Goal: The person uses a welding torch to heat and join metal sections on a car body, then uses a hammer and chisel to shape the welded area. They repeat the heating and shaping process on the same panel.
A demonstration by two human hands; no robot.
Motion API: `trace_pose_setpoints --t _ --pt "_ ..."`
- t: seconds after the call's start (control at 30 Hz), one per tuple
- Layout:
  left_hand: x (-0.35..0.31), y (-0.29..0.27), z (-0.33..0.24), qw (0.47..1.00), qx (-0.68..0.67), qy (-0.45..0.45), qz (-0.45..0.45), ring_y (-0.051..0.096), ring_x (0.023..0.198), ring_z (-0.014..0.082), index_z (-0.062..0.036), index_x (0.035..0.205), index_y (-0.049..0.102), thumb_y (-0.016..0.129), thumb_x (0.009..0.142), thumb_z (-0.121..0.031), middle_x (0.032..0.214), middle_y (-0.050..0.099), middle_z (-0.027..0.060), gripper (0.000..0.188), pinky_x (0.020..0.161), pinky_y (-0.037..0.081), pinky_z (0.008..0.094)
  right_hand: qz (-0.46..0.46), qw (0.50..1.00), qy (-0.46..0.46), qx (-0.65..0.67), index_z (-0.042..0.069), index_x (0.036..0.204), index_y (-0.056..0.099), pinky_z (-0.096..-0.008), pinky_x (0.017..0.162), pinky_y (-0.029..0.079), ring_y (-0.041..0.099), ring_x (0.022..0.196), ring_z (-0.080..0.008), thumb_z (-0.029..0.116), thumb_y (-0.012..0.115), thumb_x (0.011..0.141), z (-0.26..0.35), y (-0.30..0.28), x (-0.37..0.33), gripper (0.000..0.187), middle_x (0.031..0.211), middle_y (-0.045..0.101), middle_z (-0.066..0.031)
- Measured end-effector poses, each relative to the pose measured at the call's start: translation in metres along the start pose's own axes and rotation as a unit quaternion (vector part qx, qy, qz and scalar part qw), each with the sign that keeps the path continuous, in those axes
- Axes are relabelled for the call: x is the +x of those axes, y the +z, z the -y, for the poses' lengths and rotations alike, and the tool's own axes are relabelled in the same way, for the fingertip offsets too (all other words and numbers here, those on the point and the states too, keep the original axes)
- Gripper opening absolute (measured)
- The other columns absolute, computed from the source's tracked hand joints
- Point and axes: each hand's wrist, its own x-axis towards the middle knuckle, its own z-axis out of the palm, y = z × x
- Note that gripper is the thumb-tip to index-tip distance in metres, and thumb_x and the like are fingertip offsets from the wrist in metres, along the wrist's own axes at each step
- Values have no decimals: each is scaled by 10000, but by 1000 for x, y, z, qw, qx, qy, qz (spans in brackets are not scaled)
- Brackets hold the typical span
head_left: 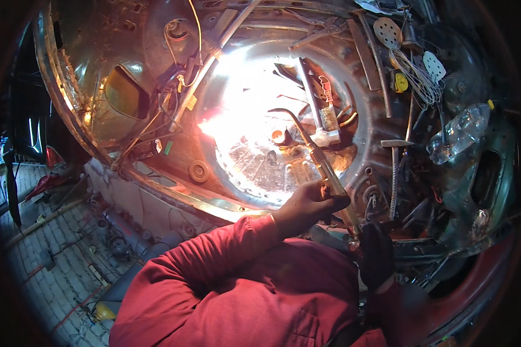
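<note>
My left hand [309,205] is wrapped around the handle of a brass-coloured gas torch [323,165]. Its thin bent nozzle points up and left, over a round recess in a metal car body. Very bright white light, with an orange-pink glow at its left edge, washes out much of the recess. My right hand [377,254], dark and in shadow, is closed at the torch's rear end, by its valves. A hammer [395,144] with a ribbed metal handle lies to the right of the torch.
Inside the recess lie a metal bar [309,92] and a wire brush [330,118]. Along the right are a clear plastic bottle [460,133], a bundle of wire [414,78] and perforated discs [388,33]. The body's rusty edge [69,87] curves along the left, above a brick-paved floor [58,266].
</note>
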Motion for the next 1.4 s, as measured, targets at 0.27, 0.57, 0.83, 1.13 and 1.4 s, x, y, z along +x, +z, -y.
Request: trace_pose_setpoints --t 0.27,0.57,0.83,1.13,1.4 --pt "-3 6 1 998 -34 38 -22 677 822 103 -13 1200 728 765 1041 -293 1000 728 17 324 734 583 304 124 977 76 157 -22 1376 601 -530 943 543 657 1116 -451 137 734 989 1 -26 14 439 1253 641 -249" --pt "-21 30 -14 927 265 255 77 646 747 125 -92 1287 758 925 890 -206 896 719 64 445 705 542 328 -51 979 133 146 69 1202 649 -394 657 530 660 794 -210 309 669 1087 -18 -20 -2 267 1105 729 -171" --pt "-2 43 -8 852 394 302 168 751 986 288 -134 1533 595 852 895 -179 1385 647 159 689 862 597 436 -61 998 2 -35 -26 1467 562 -506 965 573 701 1127 -392 91 633 1048 -31 -14 -13 441 1246 692 -253" --pt "7 43 7 828 402 363 143 698 1115 377 -101 1447 648 841 857 -154 1332 645 187 623 911 586 458 -34 998 -11 -58 -72 1572 462 -585 1125 486 594 1321 -509 101 713 955 -36 -10 -32 688 1458 590 -308" --pt "7 44 5 816 402 397 125 709 1062 361 -96 1418 665 842 804 -105 1317 653 181 639 891 591 447 -8 999 0 -40 -70 1612 419 -584 1152 453 561 1360 -508 156 698 972 -41 -6 -38 734 1510 557 -312"
